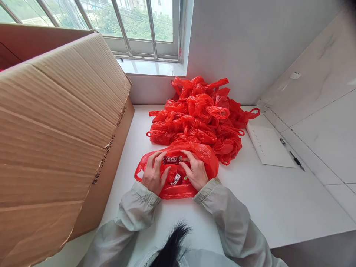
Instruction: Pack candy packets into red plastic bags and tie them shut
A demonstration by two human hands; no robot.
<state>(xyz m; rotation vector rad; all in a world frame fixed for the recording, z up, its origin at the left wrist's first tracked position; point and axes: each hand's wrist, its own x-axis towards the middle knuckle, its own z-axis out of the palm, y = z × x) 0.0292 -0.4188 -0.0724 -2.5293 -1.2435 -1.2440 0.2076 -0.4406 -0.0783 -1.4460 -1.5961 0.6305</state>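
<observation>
Hair (pixel 172 243), then packet (pixel 172 160) between grips (pixel 152 173) (pixel 198 172)

Red bag (pixel 180 192), brown carton (pixel 55 129), white table (pixel 278 200)

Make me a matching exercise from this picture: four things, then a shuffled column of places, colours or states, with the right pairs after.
1. Cardboard box
2. Nearest red bag
3. Paper
4. Bag pile

A. white, lying flat at the right
B. red, bunched up in a heap
C. brown, at the left
D. mouth open, wrapped items showing

Pairs: 1-C; 2-D; 3-A; 4-B
</observation>
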